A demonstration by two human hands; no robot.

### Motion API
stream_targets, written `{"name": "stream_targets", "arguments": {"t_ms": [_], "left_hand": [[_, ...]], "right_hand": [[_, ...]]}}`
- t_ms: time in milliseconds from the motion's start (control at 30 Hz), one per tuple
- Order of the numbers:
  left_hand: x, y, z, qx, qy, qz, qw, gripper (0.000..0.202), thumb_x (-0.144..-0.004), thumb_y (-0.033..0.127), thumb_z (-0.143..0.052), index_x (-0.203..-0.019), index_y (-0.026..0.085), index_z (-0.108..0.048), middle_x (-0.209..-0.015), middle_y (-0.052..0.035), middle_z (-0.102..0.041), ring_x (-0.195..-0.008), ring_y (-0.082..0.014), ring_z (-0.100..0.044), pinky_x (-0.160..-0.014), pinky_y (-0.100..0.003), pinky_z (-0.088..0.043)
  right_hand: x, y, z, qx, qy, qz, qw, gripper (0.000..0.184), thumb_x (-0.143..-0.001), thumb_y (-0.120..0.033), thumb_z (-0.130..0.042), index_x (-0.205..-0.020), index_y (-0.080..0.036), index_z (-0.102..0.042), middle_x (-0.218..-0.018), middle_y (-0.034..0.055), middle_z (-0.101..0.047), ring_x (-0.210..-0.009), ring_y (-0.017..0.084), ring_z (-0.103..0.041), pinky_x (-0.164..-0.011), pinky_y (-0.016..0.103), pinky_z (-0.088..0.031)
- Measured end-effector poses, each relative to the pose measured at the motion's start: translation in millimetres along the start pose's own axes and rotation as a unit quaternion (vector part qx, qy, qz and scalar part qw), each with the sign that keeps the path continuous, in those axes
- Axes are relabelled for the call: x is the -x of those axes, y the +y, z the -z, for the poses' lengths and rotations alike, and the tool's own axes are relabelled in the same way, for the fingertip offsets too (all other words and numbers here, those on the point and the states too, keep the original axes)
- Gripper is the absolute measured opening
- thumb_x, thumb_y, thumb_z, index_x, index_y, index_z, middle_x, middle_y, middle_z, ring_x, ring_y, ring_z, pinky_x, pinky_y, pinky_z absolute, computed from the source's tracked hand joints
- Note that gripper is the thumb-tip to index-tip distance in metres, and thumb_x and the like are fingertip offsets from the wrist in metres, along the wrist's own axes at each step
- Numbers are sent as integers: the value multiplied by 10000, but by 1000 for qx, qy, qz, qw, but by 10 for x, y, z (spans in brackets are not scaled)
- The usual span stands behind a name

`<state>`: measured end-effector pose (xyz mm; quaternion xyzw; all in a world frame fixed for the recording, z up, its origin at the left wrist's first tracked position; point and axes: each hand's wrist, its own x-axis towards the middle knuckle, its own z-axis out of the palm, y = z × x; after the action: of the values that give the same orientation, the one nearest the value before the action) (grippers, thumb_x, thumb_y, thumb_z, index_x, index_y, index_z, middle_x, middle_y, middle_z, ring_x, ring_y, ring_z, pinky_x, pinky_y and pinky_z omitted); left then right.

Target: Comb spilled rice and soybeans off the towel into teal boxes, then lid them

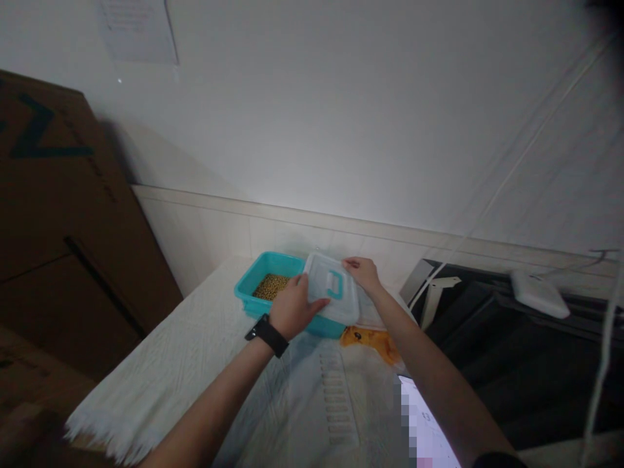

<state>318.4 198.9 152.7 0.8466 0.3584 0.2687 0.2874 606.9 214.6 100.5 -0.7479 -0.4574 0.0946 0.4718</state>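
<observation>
A turquoise plastic box (253, 311) stands on the cloth-covered table against the wall. Small tan, bean-like grains (270, 286) lie in its left part. Over its right part I hold a clear lid (319, 270) with a turquoise handle (336, 285), tilted and off the left part of the box. My left hand (296, 305), with a dark watch on the wrist, grips the lid's near left edge, thumb on top. The fingers of my right hand (361, 272) pinch its far right edge. The lid hides the right part of the box's inside.
An orange-brown item (373, 341) lies right of the box. A clear strip with slots (336, 400) and a lit screen (429, 422) are nearer me. A big cardboard box (73, 214) stands left. Dark panels, a white device (539, 294) and hanging cables are right.
</observation>
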Motion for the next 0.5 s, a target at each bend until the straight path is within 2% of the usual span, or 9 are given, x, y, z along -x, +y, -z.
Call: {"name": "stream_targets", "arguments": {"t_ms": [67, 167, 233, 333, 400, 500], "left_hand": [[57, 76, 65, -125, -27, -9, 992, 481, -968, 414, -745, -1331, 103, -690, -1474, -298, -673, -1249, -428, -725, -1035, -530, -572], [169, 125, 103, -203, -66, -12, 977, 400, -1022, 440, -661, -1251, 120, -738, -1534, -289, -641, -1198, -446, -756, -995, -540, -590], [233, 114, 93, -235, -81, -9, 969, 444, -1041, 477, -621, -1271, 118, -743, -1576, -292, -604, -1156, -455, -775, -935, -537, -617], [285, 65, 66, -257, -86, -15, 962, 574, -1033, 519, -624, -1429, 107, -678, -1643, -299, -536, -1154, -470, -774, -899, -556, -637], [291, 30, 56, -264, -86, -19, 960, 622, -1021, 521, -645, -1487, 109, -641, -1684, -289, -494, -1149, -479, -773, -892, -577, -643], [288, -15, 49, -268, -84, -20, 960, 581, -1008, 486, -680, -1475, 142, -654, -1716, -253, -469, -1119, -470, -784, -882, -588, -650]], "right_hand": [[-6, -7, 5, 36, -4, 16, 999, 132, -866, -286, -762, -910, -225, -871, -988, 87, -869, -994, 285, -806, -943, 376, -595], [-31, -35, -5, 69, -29, 46, 996, 137, -896, -267, -744, -921, -250, -878, -1025, 69, -871, -1033, 286, -799, -974, 375, -583], [-68, -64, -15, 81, -52, 66, 993, 166, -911, -241, -719, -944, -261, -880, -1063, 55, -870, -1071, 281, -789, -1000, 371, -567], [-154, -121, -36, 81, -109, 77, 988, 177, -911, -220, -696, -916, -248, -871, -1077, 62, -867, -1098, 285, -767, -1011, 363, -540], [-223, -161, -62, 72, -145, 70, 984, 169, -909, -252, -700, -832, -236, -848, -1015, 73, -865, -1066, 286, -756, -987, 352, -532], [-319, -210, -112, 48, -168, 43, 984, 209, -888, -299, -733, -697, -234, -790, -871, 57, -844, -1000, 269, -744, -929, 318, -530]]}}
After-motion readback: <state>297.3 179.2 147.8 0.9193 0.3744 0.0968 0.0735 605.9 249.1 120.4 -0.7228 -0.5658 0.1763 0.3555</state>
